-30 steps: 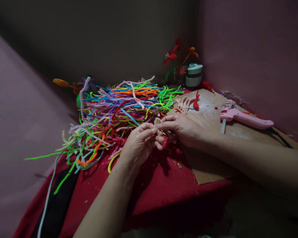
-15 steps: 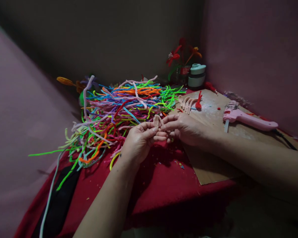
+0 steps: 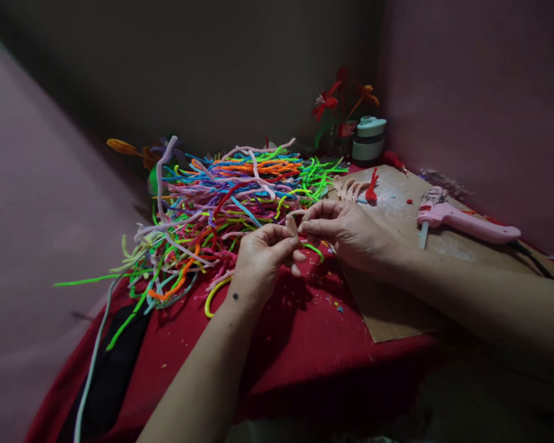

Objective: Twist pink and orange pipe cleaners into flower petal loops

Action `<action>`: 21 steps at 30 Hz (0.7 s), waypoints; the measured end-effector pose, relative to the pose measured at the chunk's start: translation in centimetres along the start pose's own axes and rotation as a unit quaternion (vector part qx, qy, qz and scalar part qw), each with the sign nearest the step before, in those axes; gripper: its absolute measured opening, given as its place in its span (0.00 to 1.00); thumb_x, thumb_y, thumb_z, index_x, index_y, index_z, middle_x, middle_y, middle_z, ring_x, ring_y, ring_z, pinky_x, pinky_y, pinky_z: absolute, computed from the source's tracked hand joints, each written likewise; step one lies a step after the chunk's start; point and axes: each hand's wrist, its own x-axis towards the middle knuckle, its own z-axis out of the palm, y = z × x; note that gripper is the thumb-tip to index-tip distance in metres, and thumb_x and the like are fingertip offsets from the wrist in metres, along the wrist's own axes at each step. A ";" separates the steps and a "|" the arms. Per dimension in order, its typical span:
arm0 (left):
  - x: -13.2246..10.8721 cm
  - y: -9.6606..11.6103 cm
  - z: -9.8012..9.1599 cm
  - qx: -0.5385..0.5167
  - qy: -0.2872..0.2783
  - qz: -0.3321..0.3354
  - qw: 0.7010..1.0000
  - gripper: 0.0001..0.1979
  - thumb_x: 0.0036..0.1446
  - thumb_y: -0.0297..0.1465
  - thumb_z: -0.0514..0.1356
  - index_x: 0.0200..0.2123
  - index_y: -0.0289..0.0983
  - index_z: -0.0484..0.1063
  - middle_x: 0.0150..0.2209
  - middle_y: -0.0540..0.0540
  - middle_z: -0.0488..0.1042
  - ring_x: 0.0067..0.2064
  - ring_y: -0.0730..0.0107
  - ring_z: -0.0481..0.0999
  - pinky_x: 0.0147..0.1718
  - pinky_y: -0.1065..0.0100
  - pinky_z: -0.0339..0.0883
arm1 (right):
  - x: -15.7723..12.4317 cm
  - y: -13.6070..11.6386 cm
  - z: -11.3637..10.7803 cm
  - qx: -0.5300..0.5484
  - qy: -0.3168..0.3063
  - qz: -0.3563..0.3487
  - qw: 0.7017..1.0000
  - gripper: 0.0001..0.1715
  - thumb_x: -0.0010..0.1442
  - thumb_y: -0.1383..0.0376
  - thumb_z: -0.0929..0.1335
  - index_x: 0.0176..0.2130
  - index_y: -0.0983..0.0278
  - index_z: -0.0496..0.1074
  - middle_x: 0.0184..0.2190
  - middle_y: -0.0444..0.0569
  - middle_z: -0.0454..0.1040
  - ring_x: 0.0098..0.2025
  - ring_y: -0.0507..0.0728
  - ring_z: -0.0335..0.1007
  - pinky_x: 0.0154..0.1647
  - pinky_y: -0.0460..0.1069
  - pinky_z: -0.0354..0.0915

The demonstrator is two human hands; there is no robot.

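Between my two hands is a short beige pipe cleaner (image 3: pixel 291 225), bent into a loop. My left hand (image 3: pixel 264 253) pinches the loop's lower end between thumb and forefinger. The fingers of my right hand (image 3: pixel 346 229) close on its other side, close to the left fingertips. Just behind them spreads a large heap of colourful pipe cleaners (image 3: pixel 240 184). Several curved beige pieces (image 3: pixel 348 189) and a small red pipe-cleaner piece (image 3: pixel 372 187) lie on the board beyond my right hand.
A pink glue gun (image 3: pixel 471 223) rests on a brown board (image 3: pixel 397 320) at the right. At the back stand a mint-lidded container (image 3: pixel 369 138) and red pipe-cleaner flowers (image 3: pixel 325 101). Red cloth (image 3: pixel 305 357) with scattered scraps covers the table.
The beige loop has been bent over more to the right at its top. My right hand has risen slightly, its lower fingers curling away from the left hand's. A green strand now shows below.
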 end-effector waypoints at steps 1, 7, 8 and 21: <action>0.0 0.0 0.1 0.000 -0.001 -0.001 1.000 0.08 0.43 0.27 0.65 0.27 0.31 0.69 0.20 0.47 0.73 0.19 0.74 0.71 0.15 0.73 0.66 | 0.0 0.0 0.0 -0.005 -0.001 -0.001 1.000 0.07 0.44 0.71 0.71 0.24 0.66 0.68 0.21 0.41 0.69 0.23 0.47 0.62 0.28 0.45 0.60; -0.3 0.2 0.2 0.021 0.002 0.008 1.000 0.08 0.44 0.28 0.65 0.29 0.31 0.69 0.22 0.48 0.74 0.19 0.72 0.72 0.15 0.73 0.67 | -0.2 -0.2 0.2 -0.064 0.003 0.003 0.998 0.05 0.44 0.70 0.71 0.23 0.66 0.69 0.21 0.42 0.69 0.25 0.48 0.62 0.29 0.46 0.59; -0.4 0.2 0.2 0.024 0.003 0.009 1.000 0.08 0.44 0.27 0.64 0.29 0.31 0.70 0.22 0.48 0.74 0.19 0.72 0.72 0.15 0.72 0.67 | -0.2 -0.2 0.2 -0.079 0.008 0.001 0.997 0.05 0.43 0.70 0.71 0.23 0.66 0.69 0.21 0.42 0.69 0.25 0.48 0.62 0.29 0.46 0.59; -0.4 0.2 0.3 -0.006 -0.003 0.010 1.000 0.09 0.46 0.28 0.64 0.32 0.29 0.74 0.26 0.45 0.76 0.23 0.72 0.75 0.18 0.74 0.69 | -0.6 -0.9 0.1 -0.221 0.000 -0.027 0.975 0.02 0.45 0.70 0.69 0.22 0.66 0.72 0.22 0.44 0.70 0.27 0.50 0.63 0.31 0.46 0.60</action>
